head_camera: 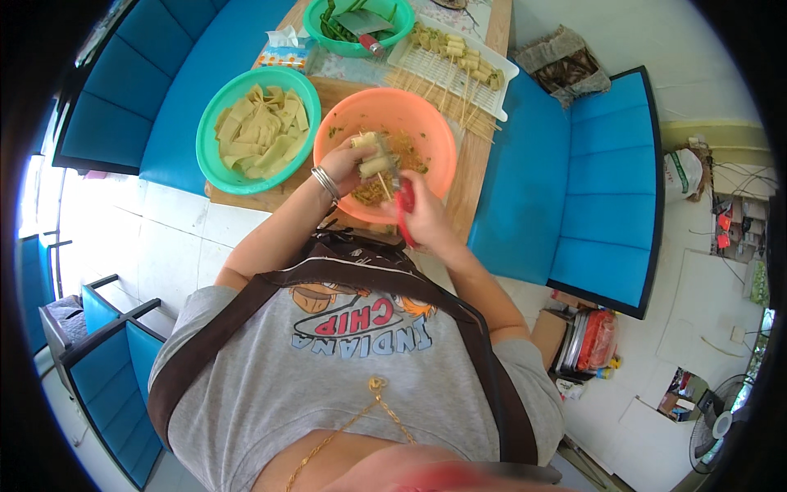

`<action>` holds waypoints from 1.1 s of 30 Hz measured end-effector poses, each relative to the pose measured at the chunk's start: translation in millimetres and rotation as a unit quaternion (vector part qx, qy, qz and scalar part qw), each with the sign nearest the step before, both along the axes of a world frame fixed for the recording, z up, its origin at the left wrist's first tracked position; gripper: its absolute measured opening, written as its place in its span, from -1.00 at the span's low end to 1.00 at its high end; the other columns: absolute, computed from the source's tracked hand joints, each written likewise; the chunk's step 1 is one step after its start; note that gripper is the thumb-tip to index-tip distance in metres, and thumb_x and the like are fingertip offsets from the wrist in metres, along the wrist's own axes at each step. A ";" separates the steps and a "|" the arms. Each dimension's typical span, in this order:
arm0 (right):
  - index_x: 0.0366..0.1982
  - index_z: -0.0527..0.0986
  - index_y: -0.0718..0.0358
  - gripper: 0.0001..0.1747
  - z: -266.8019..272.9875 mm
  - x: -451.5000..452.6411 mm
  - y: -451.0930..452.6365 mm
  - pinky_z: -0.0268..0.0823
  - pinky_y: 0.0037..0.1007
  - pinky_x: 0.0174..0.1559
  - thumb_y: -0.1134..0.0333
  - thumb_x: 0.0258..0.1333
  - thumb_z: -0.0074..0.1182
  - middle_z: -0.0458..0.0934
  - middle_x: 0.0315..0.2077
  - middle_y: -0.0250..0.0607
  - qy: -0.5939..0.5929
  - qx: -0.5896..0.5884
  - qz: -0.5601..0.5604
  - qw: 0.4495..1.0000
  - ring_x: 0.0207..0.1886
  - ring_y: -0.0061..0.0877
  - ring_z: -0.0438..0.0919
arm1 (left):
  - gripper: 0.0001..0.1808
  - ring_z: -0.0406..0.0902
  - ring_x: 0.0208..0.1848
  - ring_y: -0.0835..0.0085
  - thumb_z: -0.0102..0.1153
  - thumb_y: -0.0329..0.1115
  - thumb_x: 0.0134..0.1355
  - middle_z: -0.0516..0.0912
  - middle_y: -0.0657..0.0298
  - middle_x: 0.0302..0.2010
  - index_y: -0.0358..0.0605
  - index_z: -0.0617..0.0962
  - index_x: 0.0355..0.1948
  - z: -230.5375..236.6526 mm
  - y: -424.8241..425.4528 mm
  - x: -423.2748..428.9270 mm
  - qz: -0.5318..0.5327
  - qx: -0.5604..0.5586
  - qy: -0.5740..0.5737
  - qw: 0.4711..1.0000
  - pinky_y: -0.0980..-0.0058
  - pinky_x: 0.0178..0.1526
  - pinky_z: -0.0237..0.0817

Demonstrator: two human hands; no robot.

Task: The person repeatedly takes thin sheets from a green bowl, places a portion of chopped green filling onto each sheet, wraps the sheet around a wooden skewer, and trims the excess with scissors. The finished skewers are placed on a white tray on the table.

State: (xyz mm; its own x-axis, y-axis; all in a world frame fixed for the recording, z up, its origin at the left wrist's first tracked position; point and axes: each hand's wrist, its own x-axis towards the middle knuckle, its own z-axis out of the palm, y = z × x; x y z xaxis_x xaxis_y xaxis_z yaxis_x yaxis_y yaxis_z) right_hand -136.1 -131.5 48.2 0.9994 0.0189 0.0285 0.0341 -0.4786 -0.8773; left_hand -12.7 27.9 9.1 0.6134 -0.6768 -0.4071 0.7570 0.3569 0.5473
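Note:
Over the orange plastic basin (444,132), my left hand (344,166) grips a skewer of pale rolled sheets (374,154). My right hand (421,212) holds scissors with red handles (403,209); their blades point up beside the rolls and are partly hidden. The skewer's wooden stick (385,184) slants down toward the right hand. Inside the basin lies a shredded vegetable filling (403,144), with bits stuck to the wall. Left of it stands a green basin (205,132) holding flat pale sheets, probably tofu skin (261,132).
A white slotted tray (424,64) with several finished skewers (458,49) stands at the back right, sticks jutting over its near edge. Behind are a green bowl (313,31) of green peppers with a cleaver (363,24), and a tissue pack (284,55). Blue benches (522,184) flank the table.

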 end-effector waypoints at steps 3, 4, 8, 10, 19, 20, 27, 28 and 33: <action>0.04 0.21 0.34 -0.28 11.0 -17.4 -34.3 0.34 -0.45 -0.18 0.14 -0.06 0.27 0.47 -0.29 -0.14 0.186 -0.013 0.001 0.982 -0.22 -0.51 0.47 | -0.65 0.51 -0.10 0.38 -0.01 -0.43 0.21 0.48 0.28 -0.10 -0.05 0.34 0.04 9.8 4.6 -3.5 0.094 -0.005 -0.023 0.995 0.37 -0.15 0.41; 0.06 0.20 0.35 -0.27 11.8 -18.3 -37.1 0.34 -0.46 -0.18 0.13 -0.04 0.25 0.46 -0.28 -0.15 0.198 0.053 0.037 0.978 -0.22 -0.50 0.46 | -0.64 0.50 -0.08 0.37 -0.01 -0.45 0.21 0.48 0.27 -0.09 -0.05 0.33 0.05 13.8 5.4 -4.3 0.103 0.003 -0.017 0.995 0.37 -0.13 0.41; 0.10 0.18 0.32 -0.37 20.4 -13.1 -38.3 0.35 -0.53 -0.20 0.23 0.08 0.14 0.43 -0.24 -0.20 0.312 0.157 0.049 0.936 -0.20 -0.57 0.45 | -0.60 0.48 -0.03 0.38 -0.04 -0.43 0.23 0.48 0.26 -0.03 -0.05 0.32 0.11 27.9 1.7 -13.1 0.066 -0.046 -0.040 0.996 0.38 -0.09 0.40; 0.10 0.19 0.29 -0.43 22.1 -6.1 -32.1 0.34 -0.59 -0.25 0.29 0.11 0.11 0.42 -0.23 -0.23 0.332 0.178 0.035 0.926 -0.21 -0.62 0.45 | -0.60 0.47 -0.01 0.38 -0.03 -0.44 0.22 0.47 0.26 -0.02 -0.05 0.31 0.10 31.8 -0.4 -19.1 0.054 -0.069 -0.044 0.995 0.38 -0.06 0.39; 0.13 0.18 0.34 -0.23 18.8 -2.0 -50.9 0.32 -0.43 -0.07 0.10 -0.01 0.22 0.48 -0.16 -0.09 0.277 0.087 0.069 0.954 -0.11 -0.44 0.48 | -0.68 0.47 -0.04 0.40 -0.04 -0.32 0.25 0.47 0.26 -0.08 -0.06 0.33 0.03 17.0 9.1 -14.4 -0.010 -0.216 -0.032 0.976 0.33 0.00 0.35; 0.12 0.18 0.35 -0.22 20.2 2.1 -53.1 0.31 -0.43 -0.04 0.09 -0.02 0.23 0.48 -0.14 -0.08 0.278 0.068 0.092 0.954 -0.09 -0.43 0.47 | -0.69 0.48 -0.06 0.40 -0.06 -0.28 0.26 0.47 0.26 -0.10 -0.05 0.33 0.02 16.5 8.2 -14.9 0.006 -0.217 0.008 0.976 0.33 -0.02 0.36; 0.11 0.20 0.35 -0.20 21.3 32.4 -34.0 0.27 -0.41 0.03 -0.02 -0.02 0.19 0.46 -0.12 -0.03 0.226 0.138 0.114 0.957 -0.04 -0.37 0.45 | -0.74 0.50 -0.14 0.40 -0.10 -0.21 0.28 0.49 0.28 -0.18 -0.05 0.35 -0.06 35.9 -6.8 -26.9 0.055 -0.011 0.023 0.998 0.34 -0.08 0.40; 0.10 0.20 0.35 -0.20 19.9 32.4 -32.8 0.27 -0.41 0.02 -0.02 -0.02 0.19 0.46 -0.12 -0.04 0.231 0.113 0.099 0.961 -0.05 -0.38 0.45 | -0.74 0.50 -0.14 0.40 -0.09 -0.22 0.27 0.49 0.27 -0.19 -0.05 0.35 -0.06 38.0 -7.9 -27.1 0.058 -0.007 0.023 0.998 0.34 -0.08 0.40; 0.07 0.25 0.32 -0.29 13.3 19.7 -32.7 0.31 -0.44 -0.06 0.11 -0.04 0.24 0.48 -0.18 -0.13 0.236 0.054 0.032 0.970 -0.14 -0.45 0.47 | -0.80 0.47 -0.25 0.45 -0.10 -0.21 0.27 0.47 0.31 -0.30 -0.03 0.36 -0.15 37.0 -10.2 -20.5 0.061 -0.006 0.016 0.998 0.39 -0.19 0.38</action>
